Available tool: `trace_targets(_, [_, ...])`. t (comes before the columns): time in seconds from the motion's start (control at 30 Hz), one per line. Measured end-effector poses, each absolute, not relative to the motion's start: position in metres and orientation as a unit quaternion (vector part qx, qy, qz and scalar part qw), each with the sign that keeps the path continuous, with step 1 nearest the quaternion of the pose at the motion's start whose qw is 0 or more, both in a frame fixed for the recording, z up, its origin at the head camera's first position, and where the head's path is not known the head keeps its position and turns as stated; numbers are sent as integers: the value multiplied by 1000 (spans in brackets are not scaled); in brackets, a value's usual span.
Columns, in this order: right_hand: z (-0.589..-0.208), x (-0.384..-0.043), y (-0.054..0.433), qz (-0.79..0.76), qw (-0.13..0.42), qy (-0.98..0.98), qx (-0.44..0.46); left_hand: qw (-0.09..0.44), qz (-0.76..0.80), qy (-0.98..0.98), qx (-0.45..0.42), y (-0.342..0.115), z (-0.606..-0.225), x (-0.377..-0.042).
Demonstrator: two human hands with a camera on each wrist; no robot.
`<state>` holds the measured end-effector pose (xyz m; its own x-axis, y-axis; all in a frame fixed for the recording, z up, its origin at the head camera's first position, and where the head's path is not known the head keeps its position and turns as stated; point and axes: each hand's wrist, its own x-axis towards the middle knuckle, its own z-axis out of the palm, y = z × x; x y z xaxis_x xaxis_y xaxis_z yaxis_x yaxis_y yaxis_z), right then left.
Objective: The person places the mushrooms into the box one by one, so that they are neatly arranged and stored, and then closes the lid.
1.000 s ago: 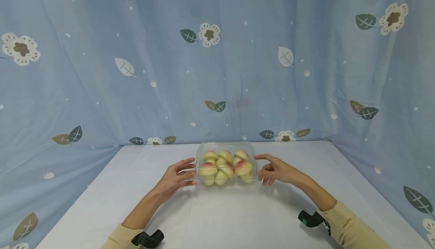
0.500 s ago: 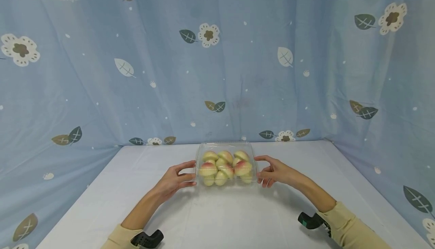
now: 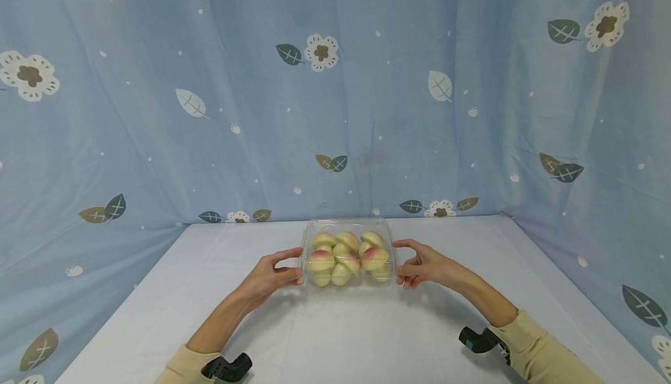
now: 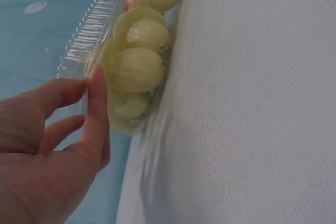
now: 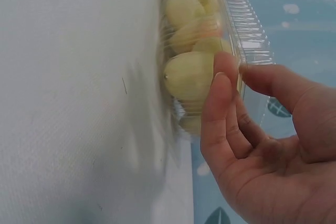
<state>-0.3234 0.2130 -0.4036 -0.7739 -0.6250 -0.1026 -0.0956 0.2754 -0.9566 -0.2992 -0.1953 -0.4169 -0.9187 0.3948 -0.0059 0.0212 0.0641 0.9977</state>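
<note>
A clear plastic clamshell box (image 3: 348, 225) sits on the white table, filled with pale yellow-green fruits (image 3: 341, 273) with red blushes that look like peaches. At its left edge my left hand (image 3: 269, 279) pinches the rim. In the left wrist view, the box's ridged edge lies between the left thumb and fingers (image 4: 97, 95). Opposite it, my right hand (image 3: 427, 263) pinches the right rim, its index finger reaching toward the back corner. The right wrist view shows the right fingers (image 5: 216, 108) against the box's side, partly covering the fruits. The box looks shut.
A white cloth covers the table (image 3: 346, 337). Behind and on both sides hangs a blue curtain (image 3: 367, 110) with printed leaves and flowers, close to the box's far edge. Black devices (image 3: 228, 367) are strapped at both wrists.
The left fingers and thumb have come in onto the box's left rim. The right fingers have shifted slightly at the right rim. The box stays in the same spot.
</note>
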Motion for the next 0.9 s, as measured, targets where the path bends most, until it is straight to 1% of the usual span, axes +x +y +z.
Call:
trace_targets(0.13, [-404, -323, 213, -554, 236, 763, -235, 135, 661, 724, 146, -195, -417, -299])
trace_targets(0.43, [-405, -320, 212, -549, 206, 775, -237, 125, 652, 736, 134, -192, -418, -301])
trace_targets(0.9, [-405, -323, 213, -543, 208, 781, -229, 109, 643, 748, 128, -190, -415, -299])
